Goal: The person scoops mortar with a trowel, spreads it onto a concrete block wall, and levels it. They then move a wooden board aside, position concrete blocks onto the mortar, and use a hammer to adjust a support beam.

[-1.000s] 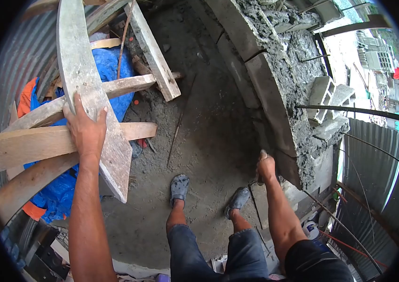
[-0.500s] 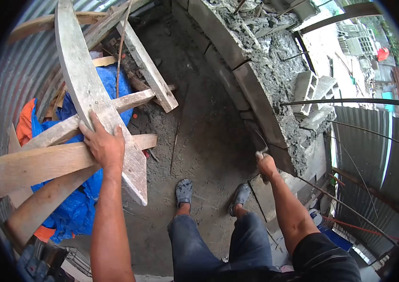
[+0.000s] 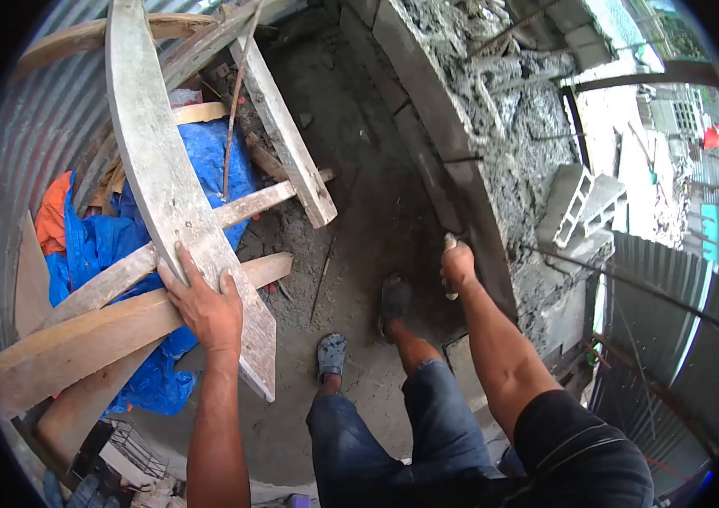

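Spread over a pale plank (image 3: 152,144), my left hand (image 3: 207,311) rests with its fingers apart. That plank lies across other boards, among them a light brown board (image 3: 88,343) just below the hand. My right hand (image 3: 458,264) is closed around the handle of a tool (image 3: 452,295); the handle's end sticks out below the fist. The tool's far part is hard to make out against the dark wall face. The hand is beside a concrete block wall (image 3: 431,165) with rough mortar (image 3: 516,169) along its top.
Blue tarp (image 3: 207,157) and orange cloth (image 3: 53,212) lie under the boards at left. Hollow blocks (image 3: 575,203) sit on the wall. Thin steel rods (image 3: 647,284) stick out at right. Corrugated sheets (image 3: 656,296) stand beyond. My feet are on the grey floor (image 3: 359,339).
My right hand has moved up and slightly left along the wall with the tool. My right foot has stepped forward and left. The view has shifted; my left hand stays on the plank.
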A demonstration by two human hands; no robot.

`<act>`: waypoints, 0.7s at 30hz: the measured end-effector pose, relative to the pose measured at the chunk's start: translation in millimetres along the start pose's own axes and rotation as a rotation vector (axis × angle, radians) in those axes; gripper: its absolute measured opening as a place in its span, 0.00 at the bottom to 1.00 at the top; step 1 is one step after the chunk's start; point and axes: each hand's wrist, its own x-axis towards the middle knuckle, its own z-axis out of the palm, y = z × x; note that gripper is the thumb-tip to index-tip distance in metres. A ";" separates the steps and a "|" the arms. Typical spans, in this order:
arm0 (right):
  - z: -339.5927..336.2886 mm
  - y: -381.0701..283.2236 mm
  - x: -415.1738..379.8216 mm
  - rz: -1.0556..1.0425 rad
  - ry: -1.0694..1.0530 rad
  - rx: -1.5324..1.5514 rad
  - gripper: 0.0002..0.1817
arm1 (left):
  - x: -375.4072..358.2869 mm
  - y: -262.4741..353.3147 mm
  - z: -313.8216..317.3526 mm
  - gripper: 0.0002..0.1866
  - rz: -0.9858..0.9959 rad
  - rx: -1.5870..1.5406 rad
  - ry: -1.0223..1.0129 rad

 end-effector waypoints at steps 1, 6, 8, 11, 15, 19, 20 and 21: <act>4.3 25.4 36.2 -0.135 0.030 -0.101 0.23 | 2.7 1.2 -2.3 0.48 -0.020 -0.010 0.014; -20.5 -18.7 14.5 -0.367 0.010 -0.460 0.19 | 6.0 2.1 -4.5 0.47 -0.014 -0.012 -0.026; -14.0 101.7 104.7 -0.748 0.121 -0.970 0.19 | 0.4 -2.0 -1.6 0.46 -0.022 0.012 -0.040; -13.6 95.9 35.3 -0.008 -0.020 -0.445 0.22 | 9.1 0.2 -1.5 0.46 -0.036 0.010 -0.052; 4.1 112.8 14.3 -0.166 -0.017 -0.535 0.24 | 11.7 1.4 -6.6 0.46 -0.068 -0.039 -0.080; 15.5 -93.5 -12.0 -0.610 0.087 -0.290 0.23 | 11.7 0.0 -2.9 0.45 -0.035 0.006 -0.076; 19.5 -123.2 5.6 -0.579 0.096 -0.265 0.22 | 13.3 1.7 -2.7 0.45 -0.032 0.011 -0.080; 25.2 -138.6 27.9 -0.418 0.084 -0.168 0.20 | 13.5 3.3 -4.4 0.45 -0.039 0.004 -0.089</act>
